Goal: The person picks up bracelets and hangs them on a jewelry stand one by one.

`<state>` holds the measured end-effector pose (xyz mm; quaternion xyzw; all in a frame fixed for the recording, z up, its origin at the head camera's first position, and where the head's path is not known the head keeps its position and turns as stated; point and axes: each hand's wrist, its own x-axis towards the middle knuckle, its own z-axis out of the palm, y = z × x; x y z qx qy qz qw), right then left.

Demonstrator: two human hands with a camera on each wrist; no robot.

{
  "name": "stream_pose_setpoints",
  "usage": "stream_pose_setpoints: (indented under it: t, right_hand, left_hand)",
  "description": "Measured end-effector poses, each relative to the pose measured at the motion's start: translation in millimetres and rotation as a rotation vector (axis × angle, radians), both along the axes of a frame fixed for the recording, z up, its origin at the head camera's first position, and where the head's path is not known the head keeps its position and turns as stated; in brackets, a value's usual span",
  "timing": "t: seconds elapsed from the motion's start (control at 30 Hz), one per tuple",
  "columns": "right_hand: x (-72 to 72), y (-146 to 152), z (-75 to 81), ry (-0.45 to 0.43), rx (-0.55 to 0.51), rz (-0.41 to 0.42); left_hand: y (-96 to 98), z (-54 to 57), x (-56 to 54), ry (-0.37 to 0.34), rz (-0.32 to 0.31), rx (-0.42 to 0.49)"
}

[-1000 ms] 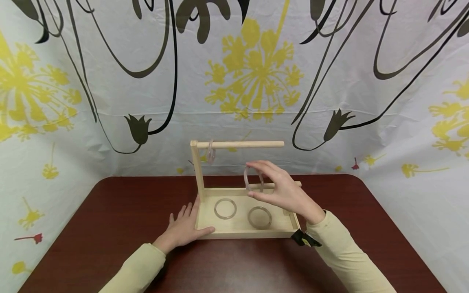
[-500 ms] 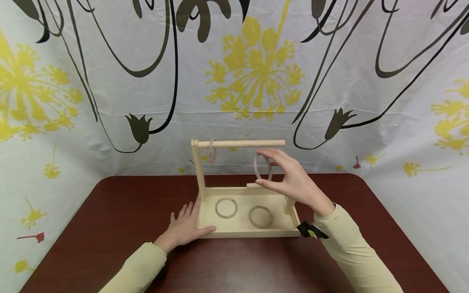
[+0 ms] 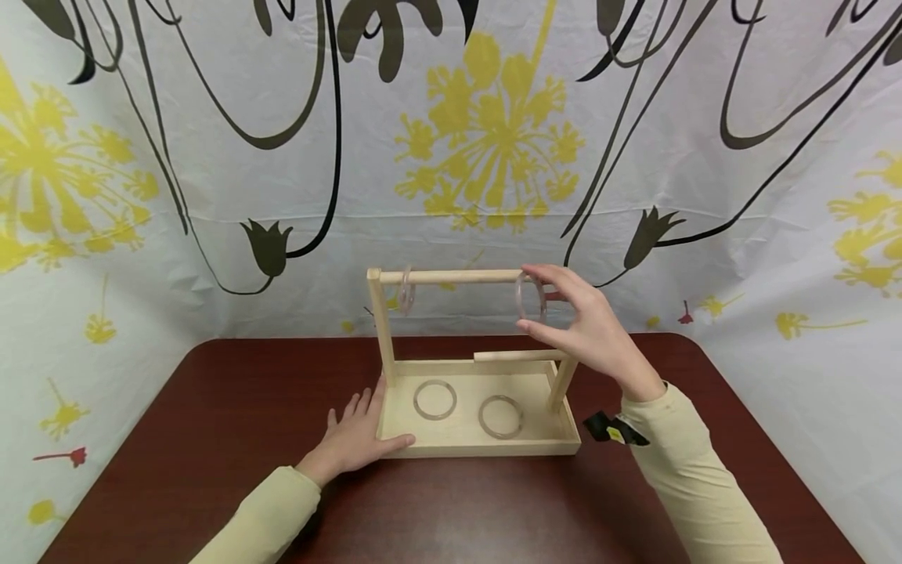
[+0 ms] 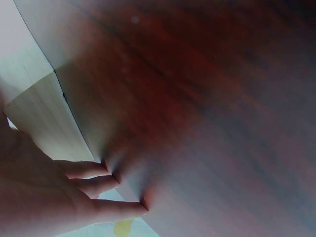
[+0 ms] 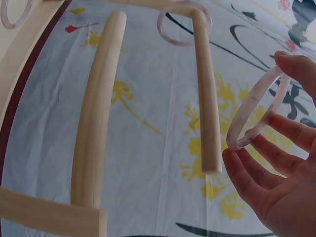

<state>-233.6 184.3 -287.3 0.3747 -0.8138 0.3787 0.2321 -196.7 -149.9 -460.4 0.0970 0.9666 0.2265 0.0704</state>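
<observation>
My right hand point(image 3: 592, 325) pinches a pale translucent bangle point(image 3: 520, 299) between thumb and fingertips, upright at the free end of the upper rod point(image 3: 451, 277) of a wooden bracelet stand. In the right wrist view the held bangle point(image 5: 247, 108) appears beside the rod's tip, not around it. Another bangle point(image 3: 404, 293) hangs near that rod's post end. Two more bangles, a left one point(image 3: 415, 401) and a right one point(image 3: 481, 417), lie flat in the stand's tray point(image 3: 486, 451). My left hand point(image 3: 348, 445) rests against the tray's left end, fingers extended, thumb on the front rim.
A lower rod point(image 3: 517, 356) reaches left from the right post point(image 3: 561, 384), with no bangle on it. The stand sits on a dark red-brown table point(image 3: 451, 509). Behind hangs a patterned white cloth point(image 3: 423, 180). A black strap piece point(image 3: 613, 428) is at my right wrist.
My right hand has carried the bangle up and to the right, from over the lower rod to the upper rod's free end. The left hand and the stand stay put.
</observation>
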Motion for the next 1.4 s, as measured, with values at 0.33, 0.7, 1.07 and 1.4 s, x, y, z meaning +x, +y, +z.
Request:
stream_pose_setpoints:
  t: [0.33, 0.7, 1.07, 1.4]
  right_hand:
    - [1.4, 10, 10.5, -0.051, -0.012, -0.055]
    - [-31.1, 25, -6.5, -0.103, 0.031, -0.093]
    - [-46.9, 17, -15.8, -0.098, 0.054, -0.043]
    - [-53.1, 9, -24.1, -0.143, 0.092, -0.031]
  left_hand:
    - [1.5, 1.0, 1.7, 0.003, 0.012, -0.007]
    - [0.3, 1.9, 1.7, -0.004, 0.005, 0.002]
    - [-0.1, 0.1, 1.3, -0.002, 0.001, 0.004]
    - [-0.5, 1.2, 1.2, 0.005, -0.003, 0.008]
